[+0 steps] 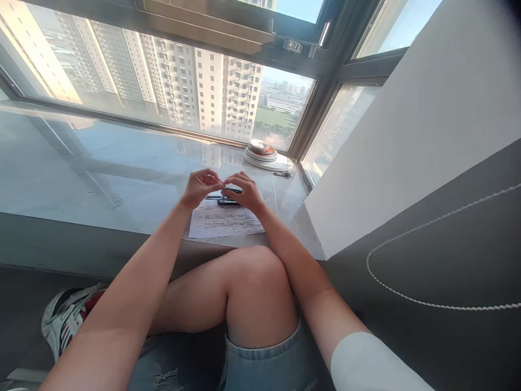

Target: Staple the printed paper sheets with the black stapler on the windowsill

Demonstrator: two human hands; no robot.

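Observation:
My left hand hovers over the papers with thumb and fingertips pinched together. Whatever sits in that pinch is too small to make out. Right beside it, my right hand curls its fingers and thumb around a dark stapler, which looks opened, with a silvery strip sticking out to the left. The fingertips of both hands meet, or nearly meet, above it. Below lie printed sheets of paper, near the front edge of the glossy ledge; the hands cover their upper part.
A stack of plates and lids stands in the window corner, with a small dark item like keys before it. The pale ledge runs left along the window. A white slanted wall and a beaded cord are at right.

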